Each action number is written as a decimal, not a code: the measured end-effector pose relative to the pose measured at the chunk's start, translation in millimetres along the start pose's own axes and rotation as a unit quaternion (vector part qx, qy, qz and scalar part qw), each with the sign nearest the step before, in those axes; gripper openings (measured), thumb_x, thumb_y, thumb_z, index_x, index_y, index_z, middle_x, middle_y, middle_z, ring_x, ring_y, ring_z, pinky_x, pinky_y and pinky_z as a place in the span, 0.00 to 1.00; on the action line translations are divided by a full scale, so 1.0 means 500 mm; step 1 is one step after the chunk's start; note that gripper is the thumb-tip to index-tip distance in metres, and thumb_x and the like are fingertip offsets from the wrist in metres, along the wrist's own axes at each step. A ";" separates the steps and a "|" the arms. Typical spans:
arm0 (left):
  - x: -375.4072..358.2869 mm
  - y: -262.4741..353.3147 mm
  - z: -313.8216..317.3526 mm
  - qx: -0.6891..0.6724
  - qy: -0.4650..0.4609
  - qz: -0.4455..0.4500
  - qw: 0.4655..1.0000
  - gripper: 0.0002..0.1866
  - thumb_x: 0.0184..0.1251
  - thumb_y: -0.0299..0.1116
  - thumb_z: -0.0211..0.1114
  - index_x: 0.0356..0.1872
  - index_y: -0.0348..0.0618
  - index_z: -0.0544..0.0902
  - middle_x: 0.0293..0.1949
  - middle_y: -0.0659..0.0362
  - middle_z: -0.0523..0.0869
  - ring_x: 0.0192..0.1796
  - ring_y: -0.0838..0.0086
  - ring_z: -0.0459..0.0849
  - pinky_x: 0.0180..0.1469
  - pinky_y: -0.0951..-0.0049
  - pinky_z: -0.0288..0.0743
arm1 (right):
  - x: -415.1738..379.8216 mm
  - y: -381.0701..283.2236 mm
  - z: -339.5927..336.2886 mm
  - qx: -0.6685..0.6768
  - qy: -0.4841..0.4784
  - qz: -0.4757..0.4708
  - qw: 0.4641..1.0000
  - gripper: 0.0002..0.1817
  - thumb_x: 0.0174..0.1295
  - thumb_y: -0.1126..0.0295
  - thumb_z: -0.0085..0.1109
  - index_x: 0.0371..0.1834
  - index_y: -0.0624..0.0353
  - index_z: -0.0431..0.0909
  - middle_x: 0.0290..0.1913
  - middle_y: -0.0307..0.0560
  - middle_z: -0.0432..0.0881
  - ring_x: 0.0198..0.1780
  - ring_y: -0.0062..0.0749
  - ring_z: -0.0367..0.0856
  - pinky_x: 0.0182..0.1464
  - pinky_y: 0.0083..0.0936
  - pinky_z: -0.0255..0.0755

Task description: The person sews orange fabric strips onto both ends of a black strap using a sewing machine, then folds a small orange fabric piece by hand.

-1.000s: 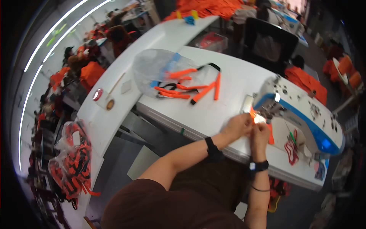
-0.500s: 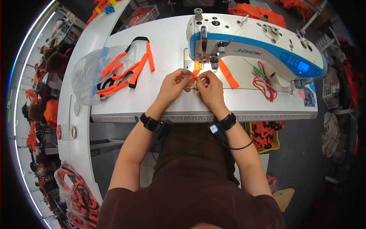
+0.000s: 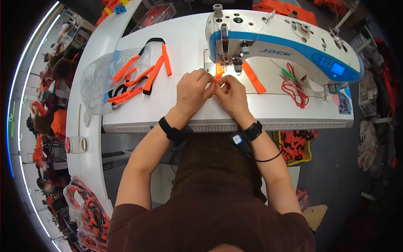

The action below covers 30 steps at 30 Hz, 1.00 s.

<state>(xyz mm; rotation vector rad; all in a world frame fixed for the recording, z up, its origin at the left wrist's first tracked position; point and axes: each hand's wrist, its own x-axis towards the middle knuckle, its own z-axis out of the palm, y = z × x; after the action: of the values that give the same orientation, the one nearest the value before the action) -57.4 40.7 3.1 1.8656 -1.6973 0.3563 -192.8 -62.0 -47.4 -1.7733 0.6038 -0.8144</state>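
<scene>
A strip of orange fabric [image 3: 219, 72] runs from under the needle area of the white and blue sewing machine [image 3: 277, 46] toward me. My left hand [image 3: 194, 90] pinches its near end from the left. From the right, my right hand [image 3: 231, 94] pinches the same end, fingertips almost touching the left ones. The fingers hide most of the held end. Lamp light falls brightly on the fabric by the presser foot. Just right of the needle lies a flat orange strip [image 3: 254, 77].
On the left, orange and black straps [image 3: 155, 69] rest on a clear plastic bag [image 3: 94, 86]. A red cord [image 3: 294, 94] and green-handled snips [image 3: 289, 75] lie under the machine arm. Below the table's right side stands a yellow crate [image 3: 308, 153] of orange and black pieces.
My left hand has turned so its back faces up more, its fingers closing over the strip end. My right hand stays pinched beside it. The whole view has shifted slightly.
</scene>
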 end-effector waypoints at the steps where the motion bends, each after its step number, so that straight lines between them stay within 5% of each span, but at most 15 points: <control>1: -0.003 -0.001 0.006 -0.012 0.014 -0.009 1.000 0.05 0.67 0.28 0.78 0.38 0.43 0.88 0.38 0.58 0.88 0.41 0.66 0.90 0.44 0.68 0.80 | 0.003 -0.005 -0.004 0.006 -0.009 0.007 1.000 0.09 0.69 0.71 0.72 0.41 0.63 0.82 0.38 0.45 0.89 0.28 0.27 0.84 0.35 0.28 0.79; 5: -0.024 -0.019 0.020 -0.113 0.011 -0.084 0.990 0.06 0.68 0.27 0.77 0.42 0.42 0.88 0.39 0.59 0.89 0.41 0.68 0.90 0.44 0.67 0.80 | 0.004 -0.035 -0.035 0.140 -0.057 0.131 0.980 0.07 0.71 0.73 0.69 0.48 0.64 0.86 0.40 0.46 0.89 0.29 0.27 0.85 0.34 0.27 0.79; 8: -0.027 -0.021 0.021 -0.169 -0.008 -0.120 0.978 0.06 0.68 0.28 0.76 0.42 0.43 0.88 0.39 0.58 0.89 0.42 0.65 0.91 0.43 0.66 0.82 | 0.025 -0.008 -0.043 -0.036 -0.052 -0.034 0.997 0.14 0.74 0.72 0.65 0.59 0.55 0.91 0.42 0.49 0.90 0.34 0.33 0.89 0.40 0.31 0.82; 10: -0.028 -0.020 0.020 -0.169 -0.003 -0.136 0.976 0.06 0.72 0.26 0.75 0.44 0.39 0.86 0.40 0.60 0.90 0.40 0.74 0.89 0.44 0.71 0.80 | 0.033 -0.005 -0.038 -0.059 -0.062 -0.053 0.995 0.12 0.73 0.70 0.66 0.56 0.55 0.91 0.43 0.49 0.91 0.35 0.36 0.90 0.42 0.33 0.82; 16: -0.036 -0.025 0.033 -0.324 0.021 -0.244 0.914 0.03 0.75 0.23 0.71 0.45 0.37 0.87 0.41 0.58 0.92 0.41 0.72 0.92 0.47 0.73 0.83 | 0.046 -0.006 -0.036 -0.074 -0.093 0.011 0.993 0.09 0.73 0.65 0.68 0.48 0.56 0.93 0.42 0.49 0.94 0.36 0.40 0.90 0.44 0.36 0.83; 26: -0.036 0.001 0.019 -0.241 0.016 -0.155 0.958 0.05 0.77 0.23 0.70 0.49 0.36 0.89 0.47 0.58 0.93 0.51 0.73 0.90 0.59 0.70 0.81 | 0.048 -0.008 -0.038 -0.053 -0.084 0.030 0.995 0.10 0.72 0.65 0.68 0.48 0.56 0.93 0.41 0.47 0.94 0.35 0.38 0.89 0.44 0.35 0.83; 30: -0.028 0.013 0.030 -0.210 0.044 -0.180 0.960 0.06 0.74 0.28 0.74 0.46 0.37 0.90 0.45 0.54 0.93 0.49 0.63 0.92 0.55 0.67 0.83 | 0.048 -0.007 -0.039 -0.053 -0.082 0.033 0.995 0.09 0.72 0.65 0.68 0.47 0.56 0.92 0.41 0.47 0.94 0.35 0.37 0.89 0.43 0.35 0.83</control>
<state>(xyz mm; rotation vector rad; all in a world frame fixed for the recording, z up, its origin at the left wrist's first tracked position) -68.6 43.3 -15.0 1.7560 -1.2214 -0.0677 -192.2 -89.9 -33.9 -1.8855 0.6027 -0.5942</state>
